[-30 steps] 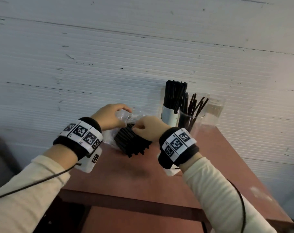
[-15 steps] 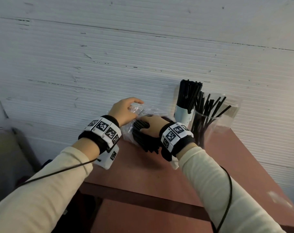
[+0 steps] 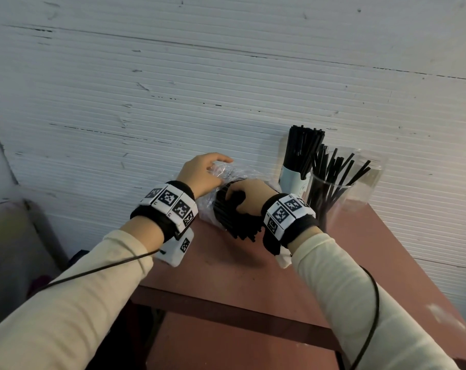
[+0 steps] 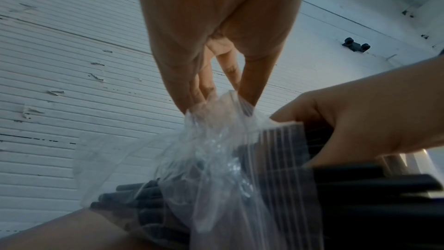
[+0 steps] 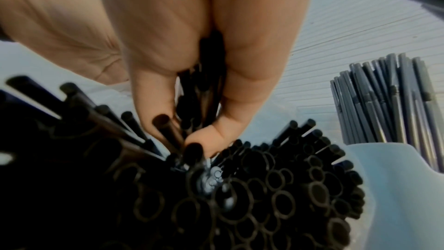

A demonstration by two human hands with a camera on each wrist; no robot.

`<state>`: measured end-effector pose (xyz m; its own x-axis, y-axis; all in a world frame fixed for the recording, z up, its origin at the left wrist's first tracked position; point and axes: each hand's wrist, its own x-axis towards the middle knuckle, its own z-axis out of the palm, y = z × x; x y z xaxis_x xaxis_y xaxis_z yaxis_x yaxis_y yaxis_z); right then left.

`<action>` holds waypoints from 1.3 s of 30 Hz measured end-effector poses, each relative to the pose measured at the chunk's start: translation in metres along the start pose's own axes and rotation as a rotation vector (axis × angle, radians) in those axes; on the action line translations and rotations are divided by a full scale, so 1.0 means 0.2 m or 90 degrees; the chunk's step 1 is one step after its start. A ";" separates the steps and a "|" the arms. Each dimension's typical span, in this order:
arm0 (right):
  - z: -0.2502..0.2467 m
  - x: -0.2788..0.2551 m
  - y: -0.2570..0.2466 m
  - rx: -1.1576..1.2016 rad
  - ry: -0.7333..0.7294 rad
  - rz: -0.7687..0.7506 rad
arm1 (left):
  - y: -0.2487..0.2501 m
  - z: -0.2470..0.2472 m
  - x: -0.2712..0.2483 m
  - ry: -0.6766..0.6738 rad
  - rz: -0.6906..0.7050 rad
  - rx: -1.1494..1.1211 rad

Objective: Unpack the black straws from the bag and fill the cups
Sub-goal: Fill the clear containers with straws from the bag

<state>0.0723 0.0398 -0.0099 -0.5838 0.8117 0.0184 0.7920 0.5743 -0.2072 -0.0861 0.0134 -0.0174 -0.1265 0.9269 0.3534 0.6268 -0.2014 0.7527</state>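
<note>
A clear plastic bag (image 3: 226,173) of black straws (image 3: 235,222) lies on the reddish table (image 3: 226,265) by the wall. My left hand (image 3: 203,172) pinches the bag's crumpled far end (image 4: 216,113). My right hand (image 3: 246,194) grips a bunch of straws (image 5: 201,86) at the bag's open end; their open tips (image 5: 264,193) point at the right wrist camera. To the right stand a white paper cup (image 3: 293,177) packed with straws and a clear cup (image 3: 330,198) holding several straws.
A second clear cup (image 3: 370,177), seemingly without straws, stands behind the first at the wall. The white ribbed wall (image 3: 226,89) runs right behind the table. The table's front edge (image 3: 226,308) lies below my wrists. Grey fabric (image 3: 13,249) lies at far left.
The view has shifted left. My right hand moved from the top of the bundle to curl round the straw ends, while my left hand keeps its hold on the bag.
</note>
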 end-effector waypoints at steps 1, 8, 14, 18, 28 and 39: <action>0.00 -0.01 0.01 0.005 0.008 0.004 | 0.00 0.00 0.00 0.001 -0.005 -0.002; -0.06 -0.09 0.08 0.084 0.039 -0.006 | -0.01 0.00 -0.02 -0.011 -0.003 0.014; -0.16 -0.22 0.17 0.114 0.017 -0.018 | 0.01 0.02 -0.05 -0.014 0.063 0.118; -0.22 -0.32 0.21 0.117 0.000 -0.027 | 0.11 0.07 -0.07 -0.091 0.186 0.225; -0.32 -0.54 0.22 0.114 0.003 -0.059 | 0.33 0.31 -0.07 -0.234 0.264 0.305; -0.56 -0.70 0.20 0.233 0.431 -0.171 | 0.50 0.40 -0.14 -0.143 0.120 -0.115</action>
<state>0.2059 -0.0380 0.0882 -0.4176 0.6068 0.6763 0.4640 0.7824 -0.4155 0.0415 -0.0066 0.0041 0.1641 0.9106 0.3792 0.4749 -0.4099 0.7788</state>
